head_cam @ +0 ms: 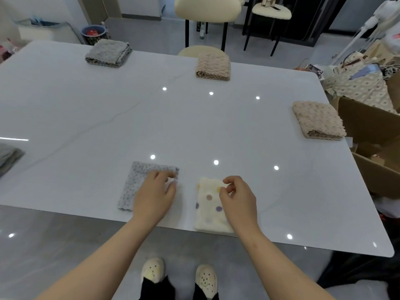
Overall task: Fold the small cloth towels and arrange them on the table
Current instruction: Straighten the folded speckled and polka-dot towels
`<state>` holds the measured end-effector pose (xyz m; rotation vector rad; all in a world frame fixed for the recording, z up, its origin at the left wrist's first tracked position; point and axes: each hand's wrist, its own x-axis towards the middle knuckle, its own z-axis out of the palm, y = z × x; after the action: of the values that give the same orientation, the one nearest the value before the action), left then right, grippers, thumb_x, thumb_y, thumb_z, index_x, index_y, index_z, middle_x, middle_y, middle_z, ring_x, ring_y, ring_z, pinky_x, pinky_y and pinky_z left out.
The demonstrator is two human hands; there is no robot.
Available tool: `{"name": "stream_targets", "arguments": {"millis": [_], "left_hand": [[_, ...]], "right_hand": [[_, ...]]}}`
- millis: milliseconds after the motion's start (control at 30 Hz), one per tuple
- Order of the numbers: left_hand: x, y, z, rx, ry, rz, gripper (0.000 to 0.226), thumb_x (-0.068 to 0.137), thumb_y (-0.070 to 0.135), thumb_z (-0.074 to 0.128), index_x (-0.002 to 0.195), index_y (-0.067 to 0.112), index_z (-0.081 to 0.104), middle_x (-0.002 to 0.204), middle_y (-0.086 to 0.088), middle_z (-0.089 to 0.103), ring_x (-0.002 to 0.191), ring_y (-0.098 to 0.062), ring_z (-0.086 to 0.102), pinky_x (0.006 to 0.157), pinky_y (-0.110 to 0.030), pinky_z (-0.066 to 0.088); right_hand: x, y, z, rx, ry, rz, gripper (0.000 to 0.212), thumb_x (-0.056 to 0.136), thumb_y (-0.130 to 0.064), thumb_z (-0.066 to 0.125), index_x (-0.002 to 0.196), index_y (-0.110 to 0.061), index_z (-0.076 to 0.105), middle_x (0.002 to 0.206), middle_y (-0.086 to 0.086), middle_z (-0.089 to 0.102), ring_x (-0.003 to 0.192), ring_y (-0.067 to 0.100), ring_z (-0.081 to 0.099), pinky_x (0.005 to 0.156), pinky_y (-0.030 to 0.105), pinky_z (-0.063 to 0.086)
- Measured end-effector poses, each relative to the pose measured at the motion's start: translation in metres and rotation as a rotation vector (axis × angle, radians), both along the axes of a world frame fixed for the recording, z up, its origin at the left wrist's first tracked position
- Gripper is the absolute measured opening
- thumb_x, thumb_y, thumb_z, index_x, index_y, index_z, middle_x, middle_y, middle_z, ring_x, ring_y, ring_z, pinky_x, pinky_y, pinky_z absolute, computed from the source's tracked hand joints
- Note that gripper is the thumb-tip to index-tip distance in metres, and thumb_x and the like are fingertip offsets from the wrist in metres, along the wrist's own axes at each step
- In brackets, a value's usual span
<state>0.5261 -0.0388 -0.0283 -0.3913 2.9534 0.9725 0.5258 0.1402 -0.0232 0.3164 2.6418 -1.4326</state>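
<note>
Left grip point(154, 195) and right grip point(238, 198) both curled

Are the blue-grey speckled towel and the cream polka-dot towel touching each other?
Apart. The head view shows a strip of bare table between the blue-grey speckled towel and the cream polka-dot towel.

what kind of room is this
Probably a home dining area: a large white table with cushioned chairs at its far side, folded towels laid out on it, and open cardboard boxes beside it on the right.

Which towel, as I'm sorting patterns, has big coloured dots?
The cream towel by the right hand; the speckled towel has tiny dots, the rest none.
</note>
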Motion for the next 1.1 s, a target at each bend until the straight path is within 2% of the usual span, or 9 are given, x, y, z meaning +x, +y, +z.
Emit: {"name": "stream_targets", "arguments": {"millis": [167, 367, 467, 600, 700, 767, 867, 967, 1100], "left_hand": [[-0.008, -0.058, 0.002, -0.117, -0.044, 0.108, 0.039, 0.089, 0.018, 0.049, 0.128, 0.014, 0.05, 0.127, -0.012, 0.051, 0.116, -0.03, 0.045, 0.087, -0.036, 0.04], [-0.008, -0.109, 0.002, 0.056, -0.349, 0.102, 0.066, 0.085, 0.031, 0.057, 0.141, 0.012, 0.029, 0.142, -0.016, 0.032, 0.13, -0.033, 0.032, 0.101, -0.041, 0.034], [-0.01, -0.119, 0.001, 0.228, -0.389, 0.05, 0.066, 0.084, 0.026, 0.06, 0.14, 0.008, 0.029, 0.138, -0.015, 0.035, 0.117, -0.029, 0.045, 0.088, -0.033, 0.04], [-0.012, -0.128, 0.0, 0.353, -0.418, 0.041, 0.056, 0.085, 0.019, 0.06, 0.135, 0.008, 0.036, 0.11, -0.008, 0.051, 0.092, -0.019, 0.048, 0.075, -0.026, 0.039], [-0.01, -0.132, -0.002, 0.417, -0.438, 0.052, 0.048, 0.084, 0.017, 0.059, 0.129, 0.01, 0.041, 0.085, 0.001, 0.054, 0.087, -0.019, 0.053, 0.064, -0.022, 0.041], [-0.011, -0.132, -0.005, 0.419, -0.447, 0.059, 0.036, 0.083, 0.017, 0.06, 0.117, 0.013, 0.05, 0.086, 0.001, 0.054, 0.087, -0.019, 0.054, 0.064, -0.023, 0.044], [-0.011, -0.132, -0.007, 0.404, -0.436, 0.065, 0.004, 0.08, 0.012, 0.059, 0.079, 0.014, 0.055, 0.072, 0.003, 0.052, 0.074, -0.018, 0.051, 0.065, -0.027, 0.042], [-0.01, -0.136, -0.008, 0.441, -0.418, 0.085, 0.016, 0.079, 0.009, 0.055, 0.066, 0.015, 0.047, 0.066, 0.002, 0.046, 0.062, -0.015, 0.042, 0.057, -0.024, 0.035], [-0.012, -0.151, -0.006, 0.514, -0.398, 0.108, 0.016, 0.08, 0.009, 0.055, 0.068, 0.016, 0.046, 0.07, 0.002, 0.047, 0.064, -0.014, 0.042, 0.056, -0.023, 0.033]], "right_hand": [[-0.007, -0.056, 0.003, -0.122, -0.069, 0.06, 0.016, 0.088, -0.013, 0.051, 0.097, -0.026, 0.05, 0.077, -0.008, 0.051, 0.066, 0.01, 0.049, 0.057, 0.016, 0.039], [-0.011, -0.122, -0.004, 0.024, -0.216, 0.073, 0.046, 0.087, -0.022, 0.056, 0.13, -0.014, 0.041, 0.125, 0.005, 0.047, 0.107, 0.018, 0.049, 0.084, 0.024, 0.039], [-0.003, -0.136, -0.008, -0.002, -0.244, -0.01, 0.054, 0.086, -0.022, 0.058, 0.134, -0.012, 0.036, 0.131, 0.006, 0.045, 0.116, 0.019, 0.048, 0.084, 0.023, 0.037], [0.005, -0.148, -0.011, -0.087, -0.249, -0.098, 0.054, 0.084, -0.014, 0.06, 0.132, -0.011, 0.037, 0.128, 0.007, 0.048, 0.114, 0.019, 0.051, 0.091, 0.026, 0.044], [0.007, -0.153, -0.01, -0.114, -0.257, -0.111, 0.051, 0.084, -0.009, 0.058, 0.131, -0.01, 0.037, 0.108, 0.0, 0.051, 0.098, 0.014, 0.051, 0.067, 0.01, 0.042], [0.007, -0.154, -0.011, -0.153, -0.269, -0.122, 0.051, 0.085, -0.006, 0.055, 0.132, -0.011, 0.037, 0.102, -0.003, 0.049, 0.091, 0.01, 0.049, 0.053, 0.004, 0.037], [0.008, -0.156, -0.014, -0.201, -0.28, -0.128, 0.054, 0.085, -0.003, 0.053, 0.135, -0.011, 0.034, 0.117, 0.004, 0.055, 0.094, 0.009, 0.049, 0.055, 0.004, 0.038], [0.011, -0.16, -0.014, -0.223, -0.276, -0.109, 0.055, 0.087, -0.003, 0.052, 0.137, -0.014, 0.032, 0.129, 0.006, 0.053, 0.099, 0.009, 0.048, 0.055, 0.002, 0.039], [0.01, -0.171, -0.014, -0.212, -0.248, -0.078, 0.052, 0.087, -0.006, 0.051, 0.135, -0.016, 0.035, 0.116, 0.006, 0.056, 0.091, 0.009, 0.051, 0.054, -0.005, 0.037]]}}
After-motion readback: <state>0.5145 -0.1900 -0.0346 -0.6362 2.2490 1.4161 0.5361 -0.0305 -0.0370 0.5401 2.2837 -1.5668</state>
